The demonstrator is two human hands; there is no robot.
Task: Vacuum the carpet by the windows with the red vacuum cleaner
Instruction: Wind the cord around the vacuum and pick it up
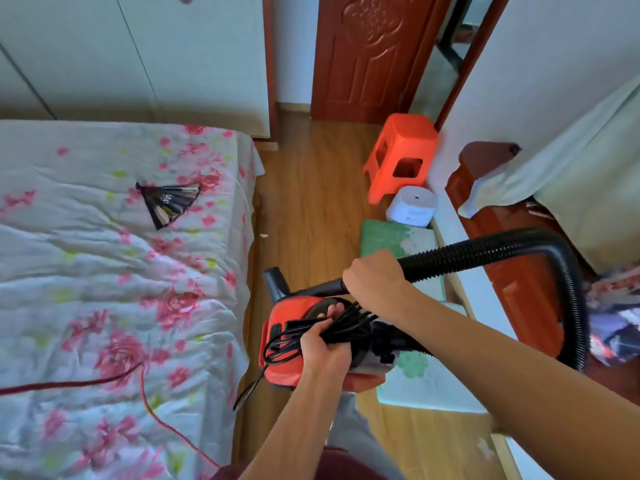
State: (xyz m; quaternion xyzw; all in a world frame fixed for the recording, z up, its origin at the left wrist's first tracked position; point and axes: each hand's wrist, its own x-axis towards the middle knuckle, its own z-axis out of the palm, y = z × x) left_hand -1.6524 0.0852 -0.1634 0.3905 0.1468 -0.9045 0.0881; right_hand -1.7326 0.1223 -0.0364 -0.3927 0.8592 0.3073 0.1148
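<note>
Now at carpet level: a person carries the red vacuum cleaner (278, 323) off the wooden floor (311, 202), apparently bringing it into position before any cleaning starts. The left hand (323, 346) is clenched round a bundle of glossy black cord (349, 325) on top of the vacuum, likely so the loose loops do not trail or snag. The right hand (372, 277) is wrapped round the rigid end of the ribbed black hose (485, 247), which arches stiffly away to the right of the vacuum and curls back down behind it, kept clear of the body. The carpet (384, 237), a flat worn mat in green and pale patches, lies directly below and beyond the vacuum. Farther beyond the vacuum stand a moulded orange plastic stool (401, 147) and a white paper roll (412, 206). Left of the vacuum is a bed (104, 271) under a crumpled floral sheet. Right of it hangs a pale curtain (571, 161); no window shows.
</note>
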